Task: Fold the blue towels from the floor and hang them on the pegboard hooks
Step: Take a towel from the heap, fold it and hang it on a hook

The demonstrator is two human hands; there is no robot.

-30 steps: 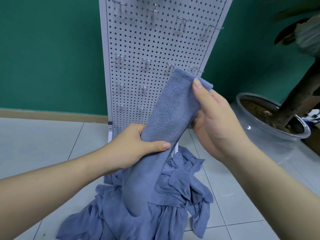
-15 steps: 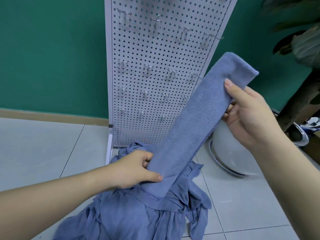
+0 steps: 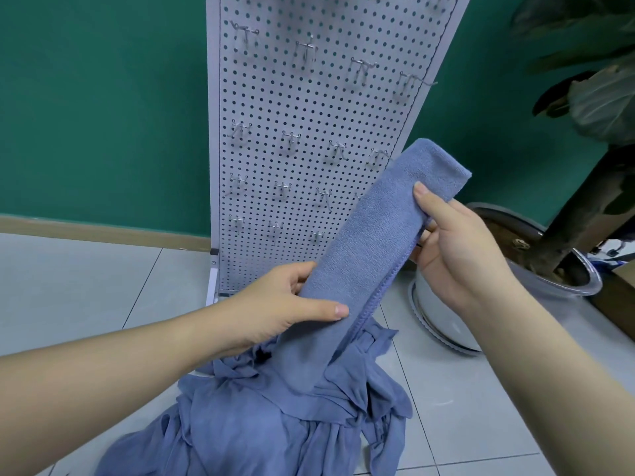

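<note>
A folded blue towel (image 3: 371, 242) forms a long narrow strip slanting from lower left to upper right in front of the white pegboard (image 3: 309, 108). My left hand (image 3: 275, 310) grips its lower part, thumb across the front. My right hand (image 3: 457, 249) pinches its upper part, thumb on the front and fingers behind. The strip's lower end hangs over a pile of loose blue towels (image 3: 261, 424) on the floor. Several bare metal hooks (image 3: 292, 137) stick out of the pegboard in rows; the towel hides some at the lower right.
A green wall stands behind the pegboard. At the right a large potted plant (image 3: 584, 207) sits in a glass-rimmed pot (image 3: 563, 286) above a white base. Pale floor tiles (image 3: 86, 286) stretch out to the left.
The towel strip has come down and slightly left from its raised position at the pegboard's right edge. My left hand has risen along the strip; the view sits closer to the board.
</note>
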